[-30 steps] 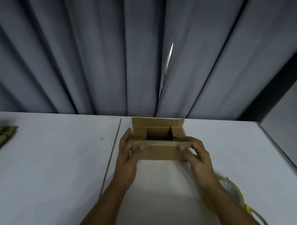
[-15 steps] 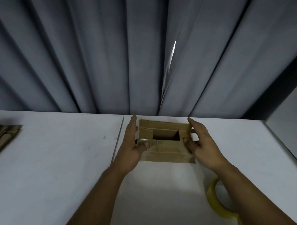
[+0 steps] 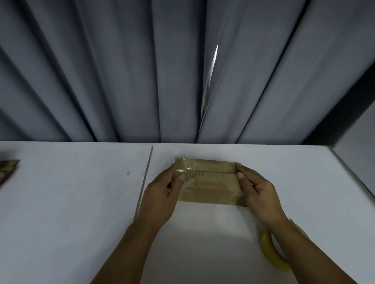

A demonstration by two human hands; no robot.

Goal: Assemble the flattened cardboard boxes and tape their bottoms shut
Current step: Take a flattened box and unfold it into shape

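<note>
Where the two forearms come in from the near edge, the white desk (image 3: 57,220) lies bare between them and wide to the left. A yellow tape roll (image 3: 269,253) lies flat on the desk, partly hidden under the right forearm and well apart from the box.

Farther in, the cardboard box (image 3: 209,185) sits on the desk between both hands, its long side across the view. Its upward face shows two flaps folded shut and meeting along a lengthwise seam, so the inside is hidden. Glossy clear tape shows over its left end and near its right corner.

The left hand (image 3: 161,196) grasps the left end: the thumb presses on the top face over the tape and the fingers (image 3: 172,170) run along the end wall. The right hand (image 3: 258,192) grasps the right end, thumb on the top edge, fingers wrapped down the side and mostly out of sight.

Just left of the left hand a straight seam (image 3: 146,177) between two desk tops runs from near to far. At the far left edge lies a stack of flattened cardboard (image 3: 2,173), cut off by the frame. On the right the desk ends at a dark edge with a pale wall beyond it.

Open desk lies behind the box up to the rear edge, where a grey pleated curtain (image 3: 116,70) hangs, parted by a narrow bright slit (image 3: 213,64).
</note>
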